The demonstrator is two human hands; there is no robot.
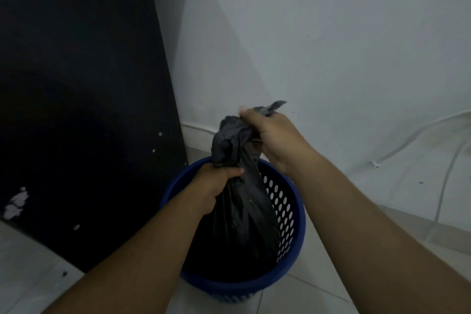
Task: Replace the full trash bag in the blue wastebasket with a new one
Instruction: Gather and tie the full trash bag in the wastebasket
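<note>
The trash bag is thin black plastic, crinkled, with a dull sheen. The blue wastebasket looks like smooth moulded plastic, its wall perforated. The dark panel is matt, chipped in spots. The floor tiles are pale and slightly glossy.

No readable text, labels or numbers anywhere.

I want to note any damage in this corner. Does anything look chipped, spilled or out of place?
Yes. The dark panel left of the blue wastebasket has a pale chipped patch near its lower left corner, where the finish looks flaked off. A white cable trails loose along the wall. I see no spill.
</note>
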